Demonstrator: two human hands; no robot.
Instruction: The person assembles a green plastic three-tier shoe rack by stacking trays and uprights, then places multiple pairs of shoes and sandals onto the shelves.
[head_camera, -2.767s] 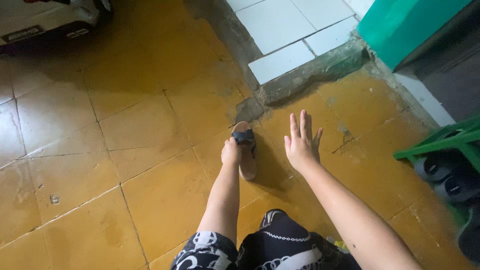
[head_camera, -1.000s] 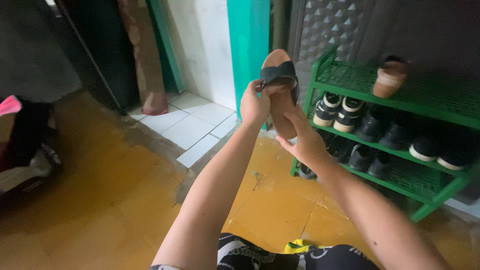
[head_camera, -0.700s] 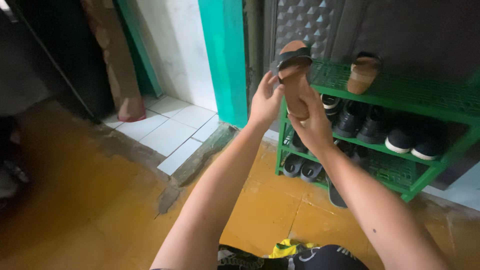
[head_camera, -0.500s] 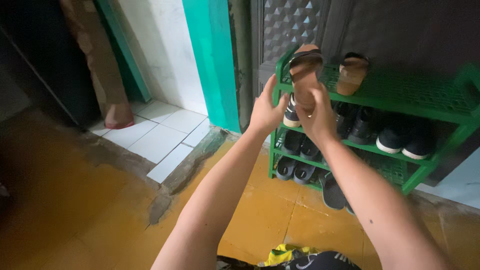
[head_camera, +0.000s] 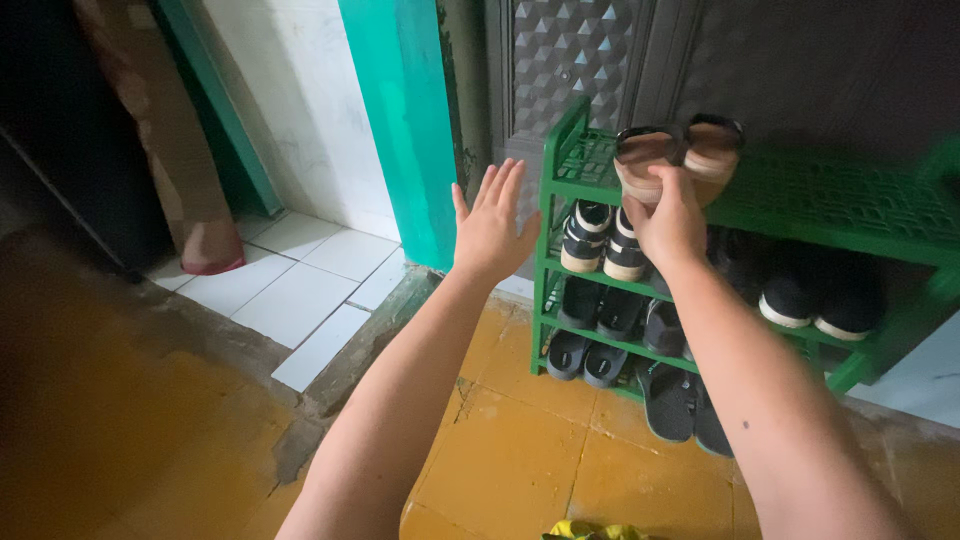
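Right hand (head_camera: 668, 215) grips the heel end of a tan sandal (head_camera: 643, 160) with a dark strap, fingers wrapped over its edge, sole resting on the top shelf of the green shoe rack (head_camera: 800, 195). The sandal sits touching a matching sandal (head_camera: 714, 148) on its right, toes toward the dark wall, so the two pair up. Left hand (head_camera: 490, 225) is open, fingers spread, holding nothing, in the air just left of the rack. Black-and-white sneakers (head_camera: 600, 240) sit on the middle shelf below, dark slippers (head_camera: 585, 358) on the lowest. Yellow floor tiles (head_camera: 520, 450) underneath.
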